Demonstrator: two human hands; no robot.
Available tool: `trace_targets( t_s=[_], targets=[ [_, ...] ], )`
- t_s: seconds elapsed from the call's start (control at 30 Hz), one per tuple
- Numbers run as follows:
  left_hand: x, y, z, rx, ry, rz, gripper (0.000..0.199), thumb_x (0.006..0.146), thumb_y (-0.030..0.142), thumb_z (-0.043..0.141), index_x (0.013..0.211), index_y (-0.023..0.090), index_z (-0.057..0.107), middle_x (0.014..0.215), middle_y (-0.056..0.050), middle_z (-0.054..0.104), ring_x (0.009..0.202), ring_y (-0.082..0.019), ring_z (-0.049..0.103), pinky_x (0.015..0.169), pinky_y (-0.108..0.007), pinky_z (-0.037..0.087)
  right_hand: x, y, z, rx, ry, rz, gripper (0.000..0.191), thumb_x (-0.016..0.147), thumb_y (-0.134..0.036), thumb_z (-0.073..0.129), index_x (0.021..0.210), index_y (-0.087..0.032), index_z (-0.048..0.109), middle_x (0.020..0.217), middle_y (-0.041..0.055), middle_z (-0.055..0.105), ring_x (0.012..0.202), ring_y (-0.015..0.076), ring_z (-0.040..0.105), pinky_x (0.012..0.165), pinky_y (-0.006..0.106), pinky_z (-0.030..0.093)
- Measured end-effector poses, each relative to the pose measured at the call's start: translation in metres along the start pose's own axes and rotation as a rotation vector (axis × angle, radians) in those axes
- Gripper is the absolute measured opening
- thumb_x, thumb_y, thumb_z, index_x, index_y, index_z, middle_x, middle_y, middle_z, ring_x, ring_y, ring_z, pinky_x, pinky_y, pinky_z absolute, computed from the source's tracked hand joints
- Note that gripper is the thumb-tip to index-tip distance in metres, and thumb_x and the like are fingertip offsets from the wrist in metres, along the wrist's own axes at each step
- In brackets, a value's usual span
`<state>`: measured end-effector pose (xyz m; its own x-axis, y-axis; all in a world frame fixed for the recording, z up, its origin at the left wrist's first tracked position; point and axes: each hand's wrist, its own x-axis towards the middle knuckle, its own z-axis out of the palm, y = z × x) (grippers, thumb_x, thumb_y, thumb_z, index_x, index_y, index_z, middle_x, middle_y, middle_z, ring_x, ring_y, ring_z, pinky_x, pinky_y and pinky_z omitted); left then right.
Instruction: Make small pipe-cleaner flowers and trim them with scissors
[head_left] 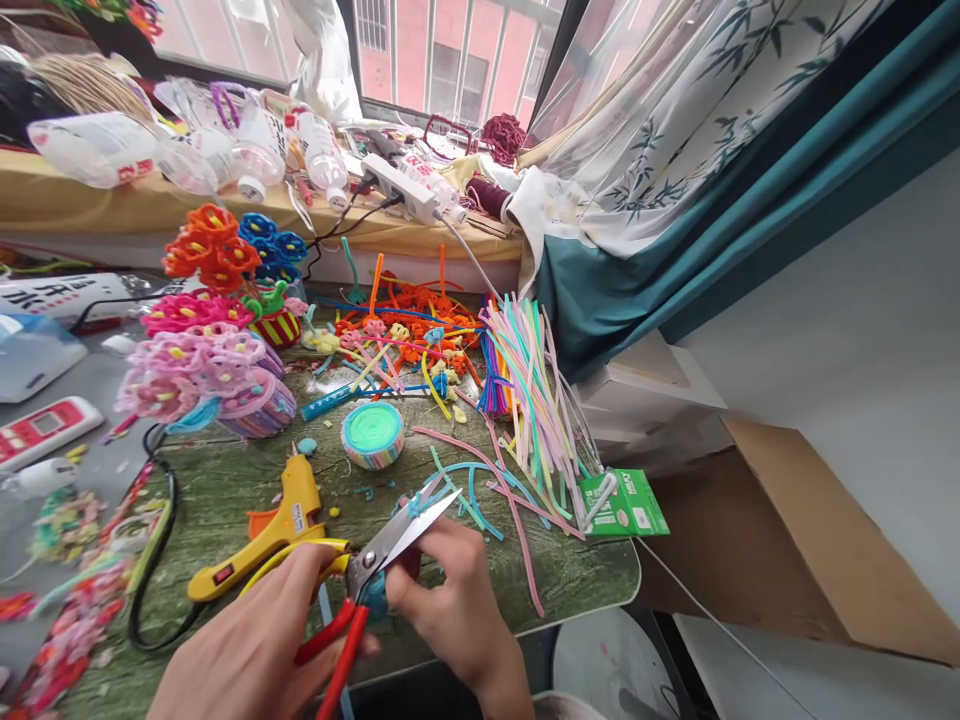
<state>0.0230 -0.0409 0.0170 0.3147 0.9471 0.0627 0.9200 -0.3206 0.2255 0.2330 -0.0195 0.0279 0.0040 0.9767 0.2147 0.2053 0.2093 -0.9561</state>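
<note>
Red-handled scissors [369,562], probably stiff, are gripped at the handles by the left hand [251,630]; blue chenille [376,594], likely light and soft, best held by its edge, appears pinched by the right hand [459,600] above the worktop [592,580].

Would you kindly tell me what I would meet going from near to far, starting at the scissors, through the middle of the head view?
Red-handled scissors → green-topped round container → orange fuzzy heap → white power strip → barred window.
</note>
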Motion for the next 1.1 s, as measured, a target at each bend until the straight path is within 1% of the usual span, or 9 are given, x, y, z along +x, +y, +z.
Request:
trace_targets(
  t_s=[0.1,0.23,0.37,0.47,0.67,0.77,0.87,0.93,1.1],
  targets=[
    [-0.001,-0.003,0.002,-0.019,0.03,0.023,0.022,0.093,0.041,0.064,0.111,0.035,0.053,0.095,0.002,0.085,0.076,-0.026,0.084,0.062,-0.03,0.057,0.0,-0.003,0.002,0.009,-0.007,-0.013,0.018,0.083,-0.01,0.063,0.069,-0.022,0.066,0.07,-0.0019,0.064,0.064,0.0148,0.062,0.063,0.024,0.047],
    [-0.003,0.002,0.002,-0.063,0.011,-0.012,0.013,0.101,0.039,0.056,0.112,0.034,0.052,0.096,0.0,0.085,0.079,-0.026,0.084,0.065,-0.03,0.057,-0.001,-0.004,0.003,-0.004,0.005,-0.037,0.019,0.082,-0.008,0.063,0.07,-0.022,0.068,0.071,-0.0018,0.065,0.064,0.0154,0.063,0.063,0.024,0.049],
    [-0.002,0.005,0.001,-0.059,-0.003,0.006,0.013,0.105,0.039,0.051,0.117,0.035,0.051,0.098,0.0,0.086,0.079,-0.026,0.086,0.065,-0.03,0.059,-0.002,-0.003,0.003,-0.042,0.011,-0.06,0.019,0.081,-0.006,0.063,0.072,-0.022,0.068,0.072,-0.0014,0.067,0.065,0.0155,0.065,0.064,0.023,0.05],
    [-0.003,0.002,0.002,-0.04,0.005,0.021,0.014,0.105,0.037,0.05,0.119,0.035,0.05,0.101,0.0,0.087,0.083,-0.025,0.088,0.067,-0.028,0.06,-0.002,0.0,0.001,-0.089,0.024,-0.096,0.021,0.079,-0.003,0.062,0.073,-0.022,0.069,0.074,-0.0011,0.069,0.065,0.015,0.065,0.064,0.023,0.049],
    [-0.002,-0.013,0.005,0.027,0.025,0.121,0.018,0.103,0.034,0.053,0.121,0.034,0.052,0.097,0.001,0.089,0.074,-0.024,0.088,0.06,-0.027,0.06,-0.002,0.004,-0.003,-0.225,0.037,-0.166,0.024,0.077,0.002,0.065,0.074,-0.021,0.069,0.077,0.0009,0.074,0.068,0.0166,0.068,0.065,0.024,0.048],
    [0.005,-0.015,0.001,0.031,0.081,0.184,0.022,0.101,0.033,0.056,0.122,0.033,0.051,0.095,0.001,0.091,0.073,-0.023,0.089,0.058,-0.024,0.06,-0.002,0.005,-0.003,-0.242,0.027,-0.168,0.025,0.077,0.003,0.065,0.078,-0.021,0.071,0.079,0.0014,0.075,0.07,0.0174,0.07,0.067,0.024,0.049],
    [0.011,-0.012,-0.004,0.013,0.145,0.26,0.022,0.099,0.03,0.059,0.119,0.034,0.051,0.089,0.004,0.091,0.068,-0.021,0.088,0.052,-0.022,0.058,-0.002,0.006,-0.004,-0.245,0.016,-0.15,0.026,0.077,0.004,0.067,0.079,-0.021,0.071,0.08,0.001,0.075,0.071,0.0176,0.07,0.067,0.025,0.05],
    [0.01,-0.009,-0.004,-0.012,0.153,0.241,0.021,0.099,0.029,0.058,0.119,0.034,0.052,0.088,0.005,0.09,0.067,-0.021,0.088,0.052,-0.022,0.058,-0.003,0.006,-0.004,-0.247,0.002,-0.138,0.026,0.077,0.004,0.069,0.079,-0.022,0.071,0.08,0.0004,0.075,0.071,0.0177,0.07,0.067,0.025,0.05],
    [0.0,-0.005,0.006,-0.072,0.048,0.059,0.02,0.1,0.029,0.055,0.118,0.035,0.061,0.101,0.002,0.09,0.079,-0.024,0.089,0.062,-0.026,0.059,-0.004,0.005,-0.006,-0.267,-0.01,-0.127,0.026,0.079,0.002,0.071,0.079,-0.023,0.07,0.081,-0.0004,0.075,0.071,0.0179,0.069,0.067,0.025,0.051]
  ],
)
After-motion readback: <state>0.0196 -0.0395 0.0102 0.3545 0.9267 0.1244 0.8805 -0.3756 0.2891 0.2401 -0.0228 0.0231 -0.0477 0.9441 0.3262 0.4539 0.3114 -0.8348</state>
